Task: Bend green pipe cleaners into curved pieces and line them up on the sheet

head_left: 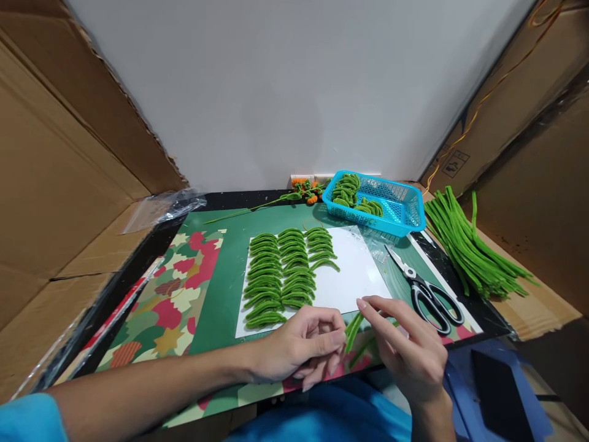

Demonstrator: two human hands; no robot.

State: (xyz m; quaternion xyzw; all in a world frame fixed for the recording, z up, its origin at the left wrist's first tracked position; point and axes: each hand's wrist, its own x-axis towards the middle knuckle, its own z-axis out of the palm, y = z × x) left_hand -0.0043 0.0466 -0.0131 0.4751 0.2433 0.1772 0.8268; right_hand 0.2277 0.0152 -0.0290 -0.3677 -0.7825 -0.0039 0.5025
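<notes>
while left fingers (pixel 327 342) pinch green strips (pixel 353 333), right fingers (pixel 385 328) extend

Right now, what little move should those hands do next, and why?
Maybe gently curve the nearly straight fuzzy green strips between the left hand and right hand, because the short fuzzy green pieces lined up on the flat white sheet are curved.

Soft even light, faint shading on pale wall (pixel 294 67), stretched edges, glints on plastic bag (pixel 177 205)

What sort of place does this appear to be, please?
Probably a craft workstation: rows of curved green pieces, scissors and a bundle of fuzzy green stems suggest handmade decorations.
</notes>
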